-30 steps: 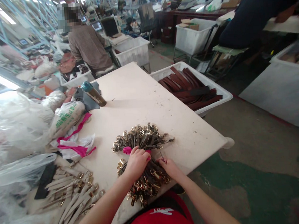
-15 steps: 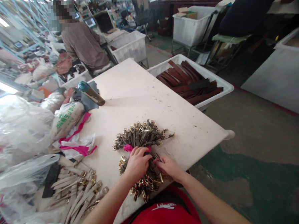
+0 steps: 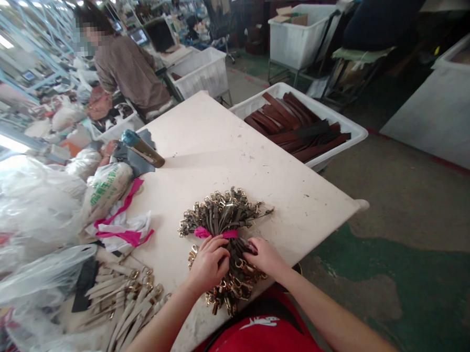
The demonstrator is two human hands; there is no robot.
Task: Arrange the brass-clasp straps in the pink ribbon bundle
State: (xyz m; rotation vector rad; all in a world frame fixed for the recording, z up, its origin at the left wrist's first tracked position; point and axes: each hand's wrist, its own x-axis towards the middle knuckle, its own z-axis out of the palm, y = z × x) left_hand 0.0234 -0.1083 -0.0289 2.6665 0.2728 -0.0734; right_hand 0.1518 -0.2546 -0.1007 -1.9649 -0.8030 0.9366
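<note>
Along the left edge, clear plastic bags (image 3: 35,197) pile up, with a black strip (image 3: 85,283) beside them. Next to it, pale straps (image 3: 125,302) with gold-coloured clasps lie in a loose heap. Above these sit a white sack with green print (image 3: 107,185) and a bright pink cloth strip (image 3: 126,237) on white wrapping. Farther back, a bottle with a teal cap (image 3: 142,148) leans over the edge of the pale worktable (image 3: 217,145), and beyond it is a co-worker in a brown top (image 3: 133,71).

Near the table's front edge, the left hand (image 3: 208,261) lies over the strap bundle (image 3: 221,214), its fingers bent, just below the pink band (image 3: 230,234) around the bundle's waist; whether it pinches anything, I cannot tell. The bundle lies flat on the tabletop, dark straps fanning out above and below the band, gold-coloured buckles and snap hooks at the ends. On its right side, the right hand (image 3: 265,258) pinches some of the dark straps between thumb and fingers.

Past the table's right side, a white crate (image 3: 336,152) holds brown leather strips (image 3: 283,115). At far right stands a large white bin (image 3: 444,112).
</note>
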